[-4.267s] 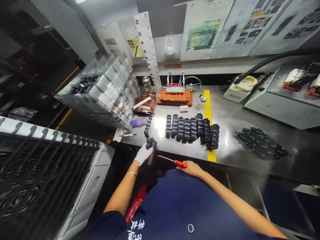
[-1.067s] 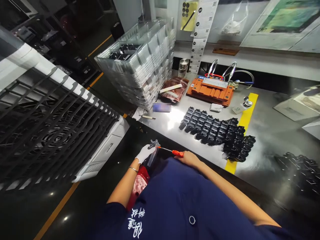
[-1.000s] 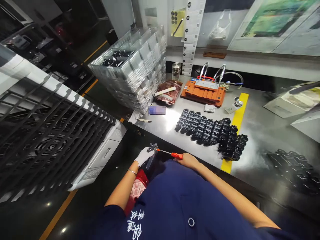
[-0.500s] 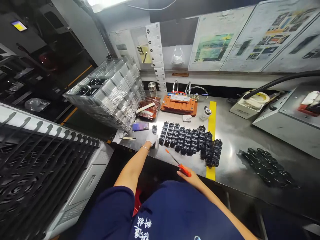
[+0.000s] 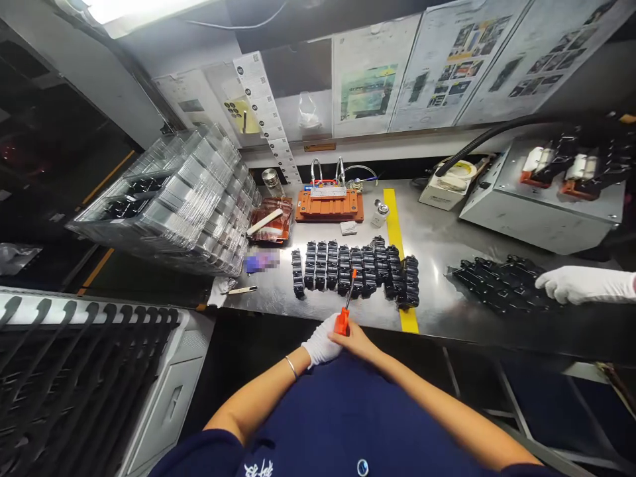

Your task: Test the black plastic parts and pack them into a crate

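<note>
A red-handled screwdriver point(image 5: 342, 320) points up and away from my body, its orange tip over the rows of black parts point(image 5: 342, 268). My right hand point(image 5: 358, 339), bare, has its fingers closed on the handle. Against the handle's other side rests my left hand point(image 5: 324, 339), in a white glove with a bracelet at the wrist; its fingers are bent, and whether they grip the handle is hidden. Several black parts stand in close columns on the metal bench point(image 5: 273, 301), the leftmost column slightly apart.
Behind the parts sits an orange fixture point(image 5: 330, 204), with a small bottle point(image 5: 380, 213) beside it. Clear trays point(image 5: 199, 205) are stacked at left. Another person's gloved hand point(image 5: 561, 285) reaches over black parts point(image 5: 497, 281) at right, below a grey machine point(image 5: 541, 199).
My left hand has left the leftmost column and come back to the screwdriver. The screwdriver now points more upright. The view has shifted right, and another person's gloved hand has appeared.
</note>
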Available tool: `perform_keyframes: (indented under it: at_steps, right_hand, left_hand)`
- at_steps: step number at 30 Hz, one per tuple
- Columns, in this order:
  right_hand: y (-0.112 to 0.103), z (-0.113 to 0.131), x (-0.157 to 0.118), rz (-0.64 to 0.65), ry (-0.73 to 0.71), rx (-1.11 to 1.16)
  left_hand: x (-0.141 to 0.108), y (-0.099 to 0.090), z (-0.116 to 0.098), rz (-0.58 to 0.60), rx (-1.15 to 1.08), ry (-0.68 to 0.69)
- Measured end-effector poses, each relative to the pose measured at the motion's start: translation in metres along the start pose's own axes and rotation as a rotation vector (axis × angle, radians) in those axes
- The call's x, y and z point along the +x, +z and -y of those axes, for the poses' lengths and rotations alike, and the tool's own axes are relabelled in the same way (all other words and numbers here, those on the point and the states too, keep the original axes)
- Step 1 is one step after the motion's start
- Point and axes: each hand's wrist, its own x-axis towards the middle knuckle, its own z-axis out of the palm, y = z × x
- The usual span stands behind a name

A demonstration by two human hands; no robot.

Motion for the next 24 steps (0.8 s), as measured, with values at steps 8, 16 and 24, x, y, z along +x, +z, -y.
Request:
perform_keyframes:
  at_steps: [8, 16, 24]
  right_hand:
    - [0.011, -0.05, -0.016, 0.179, 0.496, -0.366]
    - [0.101, -0.063, 0.011, 0.122, 0.562, -0.33]
    - [0.107, -0.036, 0.037, 0.085, 0.477, -0.333]
  left_hand:
    - [-0.115, -0.135, 0.07, 0.541, 0.808, -0.246]
    - [-0.157, -0.126, 0.13, 0.408, 0.643, -0.313]
    - [-0.229, -0.176, 0.221, -0.457, -0.222, -0.53]
